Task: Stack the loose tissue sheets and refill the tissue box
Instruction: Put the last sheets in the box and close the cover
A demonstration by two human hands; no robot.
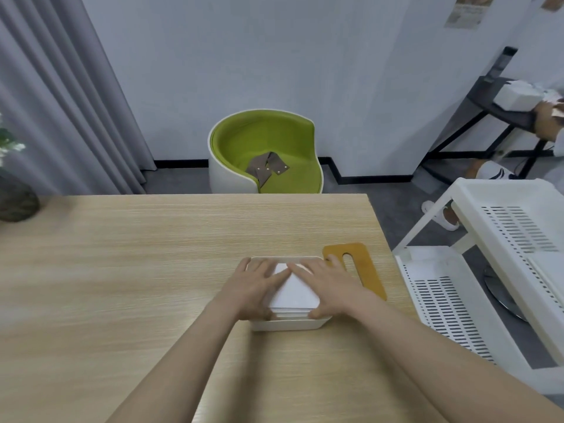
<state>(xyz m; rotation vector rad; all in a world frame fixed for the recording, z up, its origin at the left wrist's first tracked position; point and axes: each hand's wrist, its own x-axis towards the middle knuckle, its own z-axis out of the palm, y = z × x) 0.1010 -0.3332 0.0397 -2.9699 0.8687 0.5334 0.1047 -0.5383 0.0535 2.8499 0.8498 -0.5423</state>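
A white stack of tissue sheets sits inside the open cream tissue box on the wooden table. My left hand lies flat on the stack's left half, fingers straight, thumb at the stack's near edge. My right hand presses on the right half, fingers spread, thumb at the front right corner. The fingertips of both hands meet near the stack's far edge. The box's wooden lid with a slot lies on the table just right of the box, partly under my right hand's fingers.
A white slotted plastic shelf rack stands right of the table. A green tub chair sits behind the table's far edge. A dark plant pot stands at the table's far left. Another person's hand is at a dark side table, far right.
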